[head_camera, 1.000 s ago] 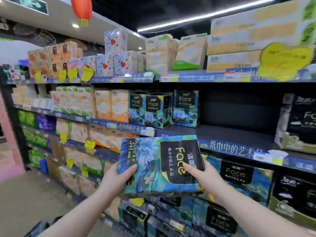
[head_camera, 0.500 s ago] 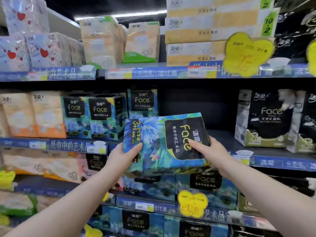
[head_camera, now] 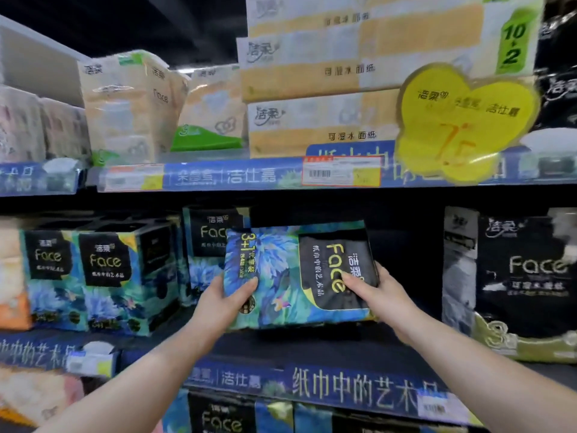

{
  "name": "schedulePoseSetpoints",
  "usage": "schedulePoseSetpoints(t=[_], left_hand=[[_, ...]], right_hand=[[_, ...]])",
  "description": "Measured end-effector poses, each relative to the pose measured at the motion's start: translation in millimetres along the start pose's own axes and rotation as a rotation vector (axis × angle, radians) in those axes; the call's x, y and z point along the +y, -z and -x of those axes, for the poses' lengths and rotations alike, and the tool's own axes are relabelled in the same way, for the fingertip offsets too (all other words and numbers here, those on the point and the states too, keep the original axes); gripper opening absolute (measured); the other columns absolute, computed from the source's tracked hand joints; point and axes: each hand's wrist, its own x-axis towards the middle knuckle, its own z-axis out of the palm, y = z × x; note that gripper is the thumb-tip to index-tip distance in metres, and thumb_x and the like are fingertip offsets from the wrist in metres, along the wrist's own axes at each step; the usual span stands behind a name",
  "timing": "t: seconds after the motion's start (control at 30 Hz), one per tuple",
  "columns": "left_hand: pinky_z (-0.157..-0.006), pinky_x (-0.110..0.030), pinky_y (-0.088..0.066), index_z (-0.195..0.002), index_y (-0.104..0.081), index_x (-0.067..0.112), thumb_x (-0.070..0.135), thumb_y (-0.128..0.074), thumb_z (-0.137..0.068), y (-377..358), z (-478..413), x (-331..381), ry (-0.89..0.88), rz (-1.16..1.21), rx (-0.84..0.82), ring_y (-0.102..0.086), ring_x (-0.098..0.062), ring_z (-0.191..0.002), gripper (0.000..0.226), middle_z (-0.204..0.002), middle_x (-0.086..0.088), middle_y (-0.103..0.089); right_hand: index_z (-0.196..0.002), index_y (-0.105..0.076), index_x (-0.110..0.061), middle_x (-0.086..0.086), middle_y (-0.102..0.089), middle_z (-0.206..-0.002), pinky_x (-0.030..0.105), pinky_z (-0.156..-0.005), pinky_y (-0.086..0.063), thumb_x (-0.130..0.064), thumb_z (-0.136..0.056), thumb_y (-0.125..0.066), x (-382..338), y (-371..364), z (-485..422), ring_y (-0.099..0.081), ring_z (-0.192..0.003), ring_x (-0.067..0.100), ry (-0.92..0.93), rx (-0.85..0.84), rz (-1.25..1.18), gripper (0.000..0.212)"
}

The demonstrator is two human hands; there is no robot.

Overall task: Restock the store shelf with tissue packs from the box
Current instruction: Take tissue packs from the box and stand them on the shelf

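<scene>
Both hands, left hand (head_camera: 229, 293) and right hand (head_camera: 373, 290), grasp a blue floral Face tissue pack (head_camera: 299, 273) over the middle shelf (head_camera: 312, 348), not yet set down. Matching packs (head_camera: 103, 276) stand left; the gap at right remains unfilled, box unseen.

Held tissue pack (head_camera: 290, 276): "Face", "3+1", 洁柔, 纸巾中的艺术品, all turned sideways.
Blue packs at left (head_camera: 103, 276): "Face", 洁柔.
Black pack at right (head_camera: 527, 276): "Face", 洁柔, 可湿水面纸, large "3".
Cream packs on top shelf (head_camera: 327, 98): 洁柔, 可湿水面纸.
Green tab (head_camera: 513, 42): "10+2".
Yellow price tag (head_camera: 462, 120): 洁柔, 洁仕嘉, handwritten "7.5", blurred.
Upper shelf strip (head_camera: 237, 176): 洁仕嘉.
Lower shelf strip (head_camera: 359, 385): 洁仕嘉, 纸巾中的艺术品.
Pack below (head_camera: 221, 421): "Face".
</scene>
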Motion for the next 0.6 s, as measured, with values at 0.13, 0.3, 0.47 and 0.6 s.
schedulePoseSetpoints(t=[0.13,0.3,0.47,0.6], left_hand=[[-0.103,-0.033,-0.038,-0.147,-0.024,0.021,0.053,-0.065,-0.079,-13,-20,-16,0.010,-0.036,-0.050,-0.046,-0.019,-0.129,0.086,-0.145,0.003,-0.043],[-0.100,-0.034,-0.045,-0.142,-0.035,0.027,0.061,-0.076,-0.061,-16,-38,-34,0.035,-0.089,-0.081,-0.056,-0.013,-0.117,0.097,-0.132,0.008,-0.056],[-0.091,-0.031,-0.046,-0.138,-0.033,0.016,0.038,-0.083,-0.066,-15,-44,-27,0.014,-0.054,-0.052,-0.057,-0.011,-0.104,0.091,-0.124,0.007,-0.057],[-0.095,-0.030,-0.037,-0.138,-0.032,0.015,0.032,-0.080,-0.071,-10,-47,7,-0.279,-0.175,0.134,-0.046,-0.013,-0.112,0.085,-0.126,0.003,-0.045]], right_hand=[[-0.126,-0.050,-0.030,-0.009,-0.069,-0.110,0.016,-0.071,-0.053,-0.033,-0.081,-0.071,25,4,-22,-0.067,-0.092,0.005,-0.023,-0.027,0.013,0.050],[-0.135,-0.040,-0.042,-0.006,-0.060,-0.126,0.023,-0.087,-0.050,-0.036,-0.078,-0.074,54,4,-36,-0.059,-0.109,0.009,-0.050,-0.002,0.130,0.067],[-0.127,-0.036,-0.048,-0.017,-0.063,-0.113,0.014,-0.068,-0.049,-0.029,-0.079,-0.075,56,1,-32,-0.057,-0.097,-0.005,-0.093,-0.005,0.146,0.065],[-0.126,-0.034,-0.047,-0.022,-0.062,-0.107,0.007,-0.062,-0.045,-0.017,-0.075,-0.078,57,4,-24,-0.057,-0.094,-0.008,-0.099,0.027,0.171,0.074]])
